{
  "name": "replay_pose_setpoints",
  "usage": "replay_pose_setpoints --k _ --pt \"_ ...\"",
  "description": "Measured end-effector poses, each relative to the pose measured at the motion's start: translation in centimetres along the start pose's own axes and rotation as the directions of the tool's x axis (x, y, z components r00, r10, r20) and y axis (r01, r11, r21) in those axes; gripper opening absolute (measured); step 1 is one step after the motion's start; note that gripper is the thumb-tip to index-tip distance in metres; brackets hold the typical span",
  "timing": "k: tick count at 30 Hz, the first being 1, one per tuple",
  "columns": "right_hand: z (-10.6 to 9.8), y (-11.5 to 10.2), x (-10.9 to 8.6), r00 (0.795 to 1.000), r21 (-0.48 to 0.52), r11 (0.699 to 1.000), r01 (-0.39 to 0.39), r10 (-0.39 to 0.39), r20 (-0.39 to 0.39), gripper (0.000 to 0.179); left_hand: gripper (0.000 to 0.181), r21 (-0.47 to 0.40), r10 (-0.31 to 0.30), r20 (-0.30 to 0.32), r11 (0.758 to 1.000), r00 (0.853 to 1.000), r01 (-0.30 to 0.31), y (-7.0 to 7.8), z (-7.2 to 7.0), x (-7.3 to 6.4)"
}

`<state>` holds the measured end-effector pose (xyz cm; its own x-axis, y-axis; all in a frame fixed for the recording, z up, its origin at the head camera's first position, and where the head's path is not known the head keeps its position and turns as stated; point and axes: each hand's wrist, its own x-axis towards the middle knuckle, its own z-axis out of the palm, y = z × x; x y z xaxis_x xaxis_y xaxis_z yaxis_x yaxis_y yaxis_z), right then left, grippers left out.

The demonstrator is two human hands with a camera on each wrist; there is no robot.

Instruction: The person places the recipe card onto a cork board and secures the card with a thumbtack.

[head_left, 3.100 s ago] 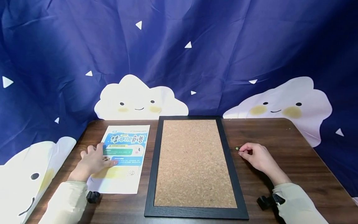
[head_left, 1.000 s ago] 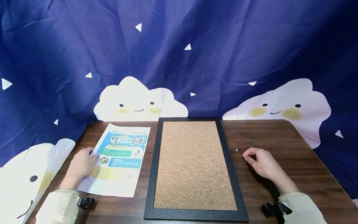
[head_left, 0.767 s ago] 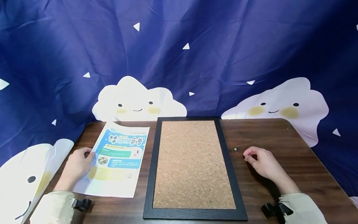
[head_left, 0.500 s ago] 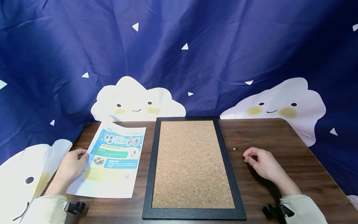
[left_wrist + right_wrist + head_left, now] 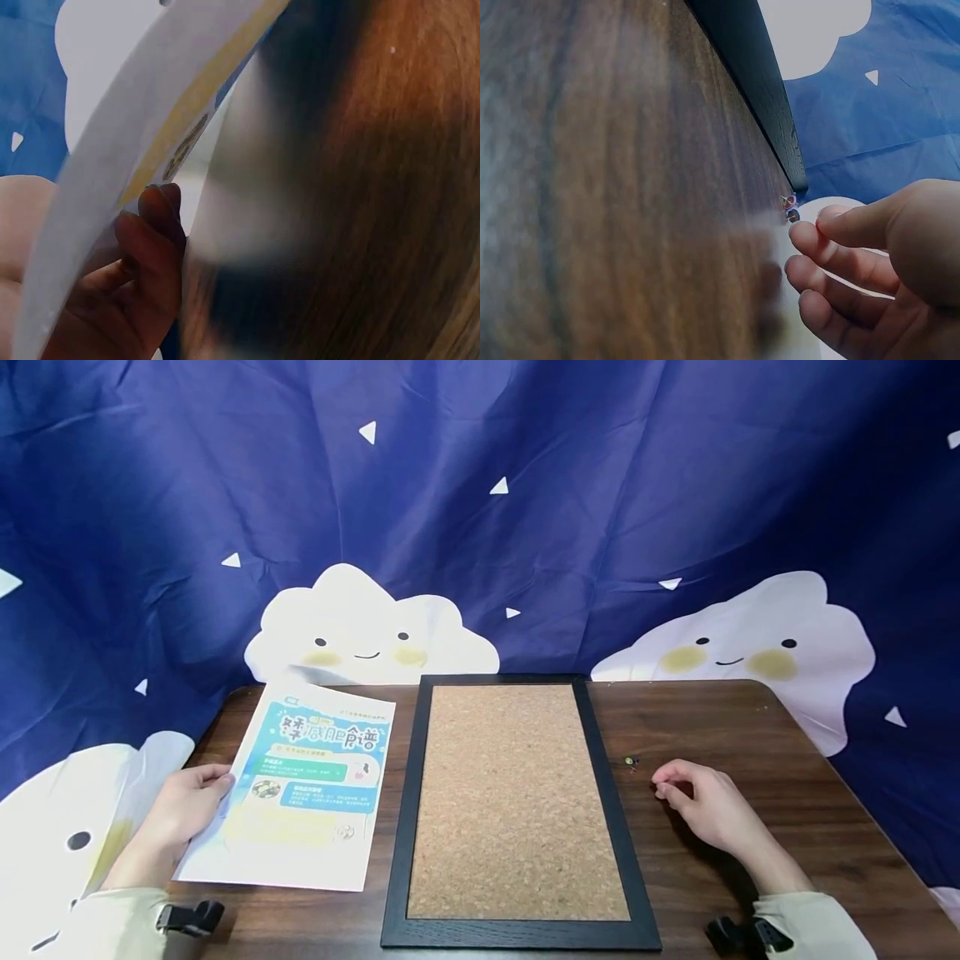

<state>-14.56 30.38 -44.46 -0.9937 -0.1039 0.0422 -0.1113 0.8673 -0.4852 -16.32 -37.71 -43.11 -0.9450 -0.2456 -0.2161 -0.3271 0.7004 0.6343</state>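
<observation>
My left hand [image 5: 183,810] pinches the left edge of a printed paper sheet [image 5: 300,860]. In the left wrist view the sheet [image 5: 112,142] bends up, with the fingertips at its edge. My right hand [image 5: 708,806] is beside a small group of thumbtacks [image 5: 632,762], right of the framed corkboard [image 5: 517,802]. Its thumb and index finger are pinched together; a tiny red bit, seemingly a thumbtack head [image 5: 820,225], shows between them in the right wrist view. The fingertips hide most of it. Its other fingers are curled loosely.
A black frame [image 5: 521,933] surrounds the corkboard, which lies in the middle of the brown wooden table [image 5: 750,727]. Behind stands a blue curtain [image 5: 562,527] with white clouds. Both wrists carry small black cameras.
My left hand went from lying over the sheet to gripping its left edge, shifting it left and raising its far left corner. My right hand drew back rightward from the thumbtacks.
</observation>
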Motion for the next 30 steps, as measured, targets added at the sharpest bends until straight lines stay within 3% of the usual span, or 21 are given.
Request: replay_pose_setpoints --k 13,18,26,30 --pt "-0.2 0.0 -0.5 1.0 0.0 1.0 0.019 -0.019 -0.025 0.006 0.049 -0.093 0.015 0.004 0.996 1.0 -0.014 -0.4 -0.3 -0.3" --pt "-0.3 -0.2 -0.5 0.999 0.006 1.0 0.02 -0.02 -0.03 0.008 0.053 -0.174 0.006 0.04 0.985 0.999 0.001 -0.2 -0.3 -0.7" --pt "-0.3 -0.6 -0.5 0.999 0.006 1.0 0.028 -0.028 -0.036 0.01 0.059 -0.395 0.064 0.149 0.919 0.987 0.0 0.6 0.5 -1.5" --pt "-0.3 -0.7 -0.6 0.999 0.015 1.0 0.021 -0.021 -0.029 0.01 0.057 -0.433 0.073 0.183 0.901 0.98 0.014 1.0 1.1 -1.6"
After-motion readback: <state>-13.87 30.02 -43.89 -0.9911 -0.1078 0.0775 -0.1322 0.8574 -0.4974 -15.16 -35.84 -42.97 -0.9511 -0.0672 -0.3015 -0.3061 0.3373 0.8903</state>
